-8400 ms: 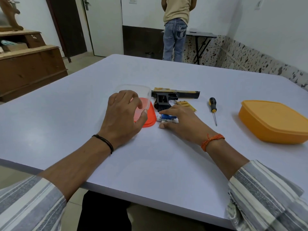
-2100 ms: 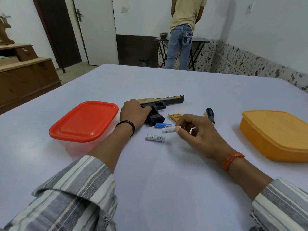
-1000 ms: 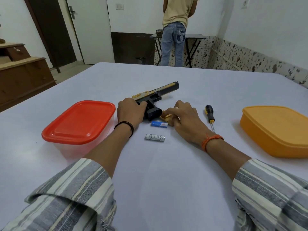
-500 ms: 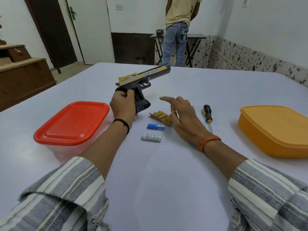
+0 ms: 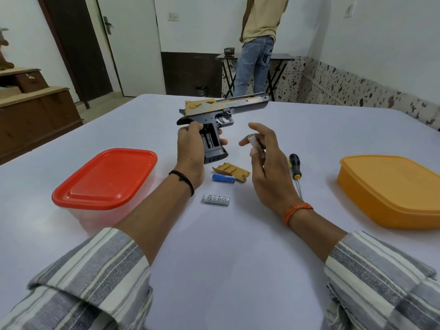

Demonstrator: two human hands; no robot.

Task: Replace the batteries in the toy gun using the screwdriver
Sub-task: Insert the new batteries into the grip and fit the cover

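Observation:
My left hand (image 5: 190, 148) grips the black and tan toy gun (image 5: 221, 110) by its handle, held upright above the table, with the open battery slot facing me. My right hand (image 5: 266, 163) pinches a white battery (image 5: 254, 142) just right of the handle, apart from the gun. On the table below lie the tan battery cover (image 5: 232, 171), a blue battery (image 5: 223, 178) and a white battery (image 5: 216, 200). The screwdriver (image 5: 295, 170), black and yellow handled, lies right of my right hand.
A clear box with a red lid (image 5: 104, 179) stands at the left. An orange lidded box (image 5: 390, 189) stands at the right. A person (image 5: 259, 44) stands with their back turned at a small table behind the white table (image 5: 226, 258).
My left hand has lifted the gun off the table and turned it level. My right hand has risen from the table with a white battery between its fingers.

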